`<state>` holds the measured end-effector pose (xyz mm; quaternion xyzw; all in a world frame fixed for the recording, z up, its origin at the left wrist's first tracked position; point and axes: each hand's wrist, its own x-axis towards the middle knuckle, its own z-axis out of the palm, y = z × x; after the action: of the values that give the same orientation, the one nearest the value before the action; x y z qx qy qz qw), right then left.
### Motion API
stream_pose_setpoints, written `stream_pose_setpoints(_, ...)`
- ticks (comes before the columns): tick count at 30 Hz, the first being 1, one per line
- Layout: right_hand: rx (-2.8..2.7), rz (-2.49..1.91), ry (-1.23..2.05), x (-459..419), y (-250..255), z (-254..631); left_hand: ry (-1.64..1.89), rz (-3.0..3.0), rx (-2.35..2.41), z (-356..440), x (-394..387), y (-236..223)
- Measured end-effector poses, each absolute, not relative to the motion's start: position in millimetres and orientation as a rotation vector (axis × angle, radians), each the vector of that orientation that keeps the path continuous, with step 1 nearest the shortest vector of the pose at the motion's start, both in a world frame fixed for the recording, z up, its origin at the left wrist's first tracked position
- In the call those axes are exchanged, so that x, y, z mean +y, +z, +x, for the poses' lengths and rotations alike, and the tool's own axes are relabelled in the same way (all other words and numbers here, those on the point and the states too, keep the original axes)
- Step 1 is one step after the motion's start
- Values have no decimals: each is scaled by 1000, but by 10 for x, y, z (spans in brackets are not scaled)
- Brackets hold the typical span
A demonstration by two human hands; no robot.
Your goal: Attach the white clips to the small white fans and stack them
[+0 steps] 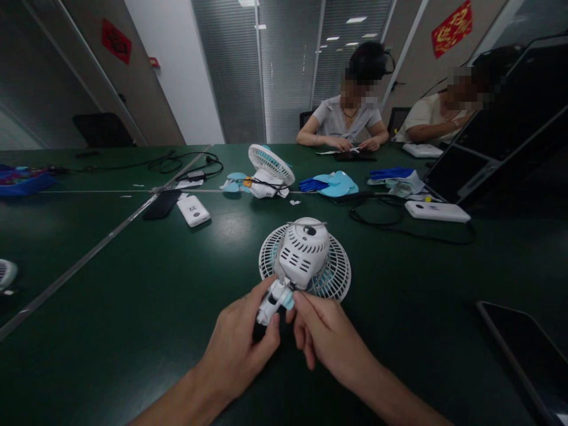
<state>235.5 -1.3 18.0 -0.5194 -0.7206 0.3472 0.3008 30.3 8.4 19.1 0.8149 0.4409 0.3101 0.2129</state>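
A small white fan (pixel 304 248) lies with its round grille (pixel 341 269) down on the dark green table and its slotted motor housing up. From the housing, a white jointed bracket (pixel 270 302) sticks out toward me. My left hand (pixel 237 337) is closed around this bracket, thumb and fingers on either side. A light blue knob (pixel 287 299) sits on the bracket's right side. My right hand (pixel 326 328) pinches that knob between thumb and forefinger, its other fingers curled below. A grey cord lies around the housing. The fingertips partly cover the bracket.
Beyond the fan stand a second white fan (pixel 271 168), light blue fan blades (pixel 339 184) and a numbered white power bank (pixel 193 210). Another power bank (pixel 437 211) and black cables lie to the right. A dark tablet (pixel 528 355) rests at near right. Two people sit across the table.
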Motion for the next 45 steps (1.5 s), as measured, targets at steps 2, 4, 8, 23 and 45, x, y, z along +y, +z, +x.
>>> stream_pose_setpoints(2,-1941,-1395,736,-24,165,2368,875,2296,1227,303,89,195)
stream_pose_setpoints(4,-2049,-1343,413,-23,152,2405,884,2320,1222,303,91,188)
stream_pose_setpoints(8,-2184,-1272,193,6,162,2454,867,2328,1239,301,88,165)
stream_pose_setpoints(23,-2168,-1247,274,-15,186,2432,871,2414,1266,294,86,177)
stream_pose_setpoints(45,-1741,-1227,450,15,178,2555,605,2560,1388,-258,115,269)
